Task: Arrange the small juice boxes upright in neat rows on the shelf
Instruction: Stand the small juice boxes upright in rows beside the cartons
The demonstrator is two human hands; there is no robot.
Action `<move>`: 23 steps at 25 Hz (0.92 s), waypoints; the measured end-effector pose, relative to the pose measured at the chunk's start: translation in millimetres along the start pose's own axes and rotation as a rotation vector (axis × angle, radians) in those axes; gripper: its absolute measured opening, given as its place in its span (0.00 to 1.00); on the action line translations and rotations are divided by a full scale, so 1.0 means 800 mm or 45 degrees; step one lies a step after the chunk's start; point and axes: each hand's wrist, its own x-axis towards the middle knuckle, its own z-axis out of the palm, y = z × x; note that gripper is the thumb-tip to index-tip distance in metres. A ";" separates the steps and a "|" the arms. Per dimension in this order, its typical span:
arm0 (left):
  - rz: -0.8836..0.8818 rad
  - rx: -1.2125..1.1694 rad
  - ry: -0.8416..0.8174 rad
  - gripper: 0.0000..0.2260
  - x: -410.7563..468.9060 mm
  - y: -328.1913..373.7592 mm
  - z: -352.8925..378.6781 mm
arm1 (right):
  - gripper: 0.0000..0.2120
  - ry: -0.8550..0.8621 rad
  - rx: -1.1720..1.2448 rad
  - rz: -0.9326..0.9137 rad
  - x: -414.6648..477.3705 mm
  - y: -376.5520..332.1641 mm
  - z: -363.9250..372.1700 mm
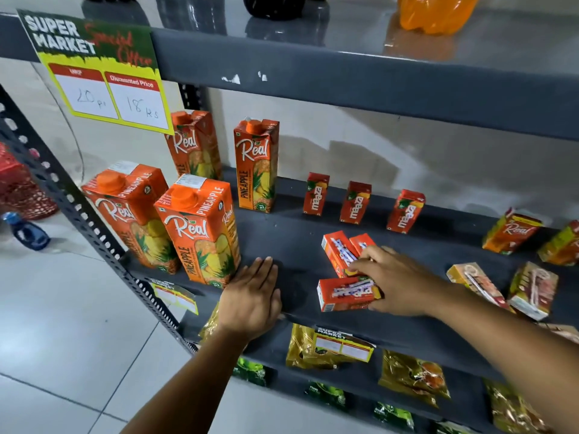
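Three small red Maaza juice boxes (355, 202) stand upright in a row at the back of the grey shelf (288, 242). Three more lie flat near the front: two side by side (336, 250) and one across the front (343, 294). My right hand (398, 281) rests over these lying boxes, fingers curled on the front one. My left hand (253, 297) lies flat and open on the shelf's front edge, holding nothing. Other small Real boxes (510, 230) lie tipped over at the right, some (532, 289) with straws showing.
Four tall Real pineapple cartons (200, 230) stand at the shelf's left. A price sign (100, 70) hangs from the upper shelf. Gold and green snack packets (410, 374) fill the shelf below. A slotted upright post (72, 195) runs down the left; a blue bottle (28, 231) lies on the floor.
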 end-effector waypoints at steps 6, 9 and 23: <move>0.005 -0.006 0.069 0.22 0.000 -0.003 0.008 | 0.27 0.044 0.201 0.107 -0.016 0.012 0.022; 0.004 -0.007 0.071 0.22 0.000 -0.003 0.009 | 0.32 0.083 0.130 0.118 -0.014 0.008 0.031; -0.018 -0.016 0.023 0.22 0.000 0.000 0.003 | 0.23 0.214 0.101 -0.116 0.014 -0.029 -0.037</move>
